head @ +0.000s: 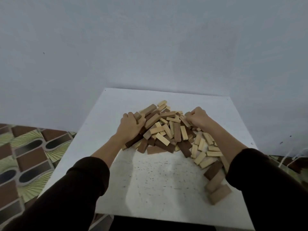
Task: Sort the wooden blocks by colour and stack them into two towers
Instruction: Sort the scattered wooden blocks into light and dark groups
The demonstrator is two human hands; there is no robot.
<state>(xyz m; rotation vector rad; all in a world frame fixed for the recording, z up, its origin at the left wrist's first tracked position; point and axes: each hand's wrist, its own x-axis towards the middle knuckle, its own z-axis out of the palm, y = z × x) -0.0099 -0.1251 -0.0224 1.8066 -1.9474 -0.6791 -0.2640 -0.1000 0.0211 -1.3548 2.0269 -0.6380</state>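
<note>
A loose heap of wooden blocks [168, 130] lies on the white table [160, 177], light pine and dark brown pieces mixed together. My left hand [130, 125] sits on the heap's left side, its fingers curled round brown blocks [137, 116]. My right hand [197, 118] is at the heap's right top, fingers curled into the blocks there; what it holds is hidden. A trail of pale blocks [205, 152] and larger brown blocks [216, 185] runs along my right forearm towards the table's front right.
The table stands against a plain grey wall [150, 47]. A patterned floor [30, 155] shows to the left and a strip of it to the right. The table's near half [158, 189] is speckled and holds no blocks.
</note>
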